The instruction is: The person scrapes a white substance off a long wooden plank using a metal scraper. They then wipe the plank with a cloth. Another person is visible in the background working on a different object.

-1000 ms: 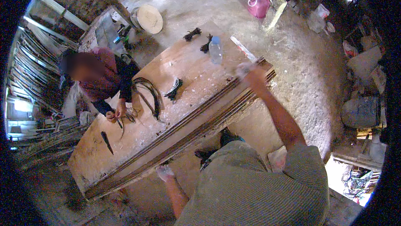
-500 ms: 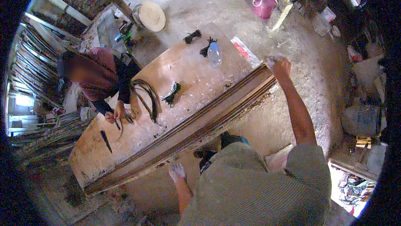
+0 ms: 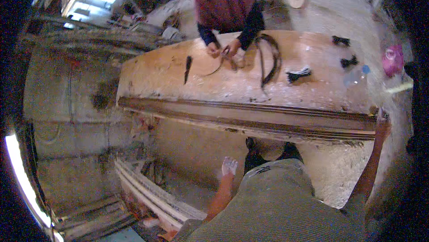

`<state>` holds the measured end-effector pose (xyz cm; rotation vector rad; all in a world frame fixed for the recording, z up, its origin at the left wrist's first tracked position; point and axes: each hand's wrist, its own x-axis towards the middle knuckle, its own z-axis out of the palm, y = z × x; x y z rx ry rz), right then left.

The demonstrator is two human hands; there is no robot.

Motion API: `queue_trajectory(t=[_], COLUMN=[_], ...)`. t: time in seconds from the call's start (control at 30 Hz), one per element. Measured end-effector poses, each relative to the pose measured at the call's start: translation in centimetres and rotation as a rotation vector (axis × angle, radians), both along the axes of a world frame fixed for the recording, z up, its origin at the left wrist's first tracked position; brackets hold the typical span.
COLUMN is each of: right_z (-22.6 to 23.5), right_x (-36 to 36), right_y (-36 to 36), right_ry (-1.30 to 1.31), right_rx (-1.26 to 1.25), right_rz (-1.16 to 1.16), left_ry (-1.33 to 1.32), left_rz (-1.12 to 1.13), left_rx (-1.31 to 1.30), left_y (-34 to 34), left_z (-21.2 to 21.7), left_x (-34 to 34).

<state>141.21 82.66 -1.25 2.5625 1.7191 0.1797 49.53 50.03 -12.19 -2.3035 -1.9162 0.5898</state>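
A long dark-brown wooden moulding (image 3: 250, 116), grooved along its length, lies along the near edge of the worktable (image 3: 156, 72). At its right end is my right hand (image 3: 382, 129), fingers closed. Something whitish shows at those fingers, too blurred to tell a held thing from dust. My left hand (image 3: 229, 166) hangs low on the near side of the table, apart from the moulding. Its fingers look whitened and loosely stretched, with nothing seen in them.
Across the table a co-worker's hands (image 3: 222, 50) handle thin dark strips. Curved dark strips (image 3: 271, 58), a dark-and-white bundle (image 3: 298, 75), black bundles (image 3: 341, 41) and a clear bottle (image 3: 355, 79) lie on top. Pale stacked boards (image 3: 156, 193) stand lower left; a pink bag (image 3: 393, 60) sits far right.
The view has swung left, so the table now lies nearly level across it. My right hand stays by the moulding's right end. My left hand has drawn away from the table's near edge.
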Motion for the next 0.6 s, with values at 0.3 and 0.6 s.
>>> queue_trajectory(t=[0.3,0.6], right_z=[6.6,12.4], right_x=[-68.7,-123.6], right_y=[3.4,0.9], right_ry=[0.994,0.837], right_rx=[0.411,0.151], right_rz=[0.615,1.106], left_ry=[-0.023,-2.393], left_rz=[0.323,1.666], left_rx=[-0.514,0.336], left_y=[-8.1,-8.3], left_z=[-4.5,-5.5], left_x=[-12.0,-42.2])
